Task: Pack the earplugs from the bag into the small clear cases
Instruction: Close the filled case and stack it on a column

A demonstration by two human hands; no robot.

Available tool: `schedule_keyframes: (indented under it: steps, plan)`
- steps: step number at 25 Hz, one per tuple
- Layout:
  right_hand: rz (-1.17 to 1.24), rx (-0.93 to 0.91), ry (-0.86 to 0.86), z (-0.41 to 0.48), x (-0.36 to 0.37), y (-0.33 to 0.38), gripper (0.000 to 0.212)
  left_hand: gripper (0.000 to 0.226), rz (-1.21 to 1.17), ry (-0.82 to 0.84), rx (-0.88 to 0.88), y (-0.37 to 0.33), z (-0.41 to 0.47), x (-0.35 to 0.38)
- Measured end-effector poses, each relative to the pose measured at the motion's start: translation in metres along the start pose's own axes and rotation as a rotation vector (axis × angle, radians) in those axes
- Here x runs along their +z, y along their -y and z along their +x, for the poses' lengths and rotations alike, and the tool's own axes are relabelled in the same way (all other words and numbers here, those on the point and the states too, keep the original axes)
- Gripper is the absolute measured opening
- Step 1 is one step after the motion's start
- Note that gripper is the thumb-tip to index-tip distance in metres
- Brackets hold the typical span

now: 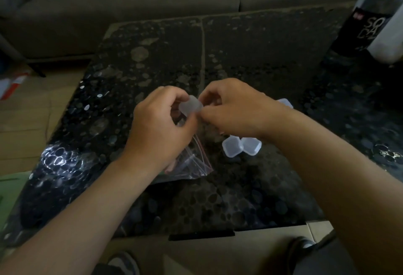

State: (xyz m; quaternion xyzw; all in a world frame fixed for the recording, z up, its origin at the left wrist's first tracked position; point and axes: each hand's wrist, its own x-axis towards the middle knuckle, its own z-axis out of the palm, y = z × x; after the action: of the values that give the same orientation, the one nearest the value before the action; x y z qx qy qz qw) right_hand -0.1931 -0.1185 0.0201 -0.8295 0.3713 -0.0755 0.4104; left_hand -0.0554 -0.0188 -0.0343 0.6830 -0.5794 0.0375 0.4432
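Both hands meet over the dark pebble-patterned table (250,41), pinching one small clear case (190,105) between them. The left hand (161,122) curls its fingers and thumb round the case's near-left side, and the right hand (231,109) nips its right edge with thumb and fingertip. Whether the lid is latched cannot be told. The case looks like thin, light, smooth plastic, stiff enough to hold its shape but likely slippery, with a hinge that could give under twisting. It is best held by its opposite side walls, with the lid lip prised by a fingertip. The zip bag (192,161) lies crumpled on the table under the left wrist. It is soft, limp film that will probably slide unless pinned. The earplugs inside cannot be made out clearly. An opened case (241,146) lies just right of the bag, and another case (285,102) peeks from behind the right wrist.
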Motion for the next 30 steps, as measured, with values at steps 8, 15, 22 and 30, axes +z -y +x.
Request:
schedule_keyframes:
  steps: [8,15,22,30]
  plan:
    - [0.462,-0.050,0.091,-0.009,0.022,0.014,0.011,0.028,-0.331,0.018,-0.127,-0.007,-0.014,-0.044]
    - [0.629,-0.018,0.071,-0.010,0.041,0.020,0.013,0.018,-0.328,0.079,-0.391,0.000,-0.012,-0.063]
    - [0.708,0.020,0.004,-0.008,0.044,0.020,0.018,0.021,-0.389,0.165,-0.404,-0.002,-0.011,-0.060]
    - [0.578,-0.037,-0.048,-0.004,0.043,0.012,0.020,0.026,-0.431,0.212,-0.382,-0.013,-0.010,-0.060]
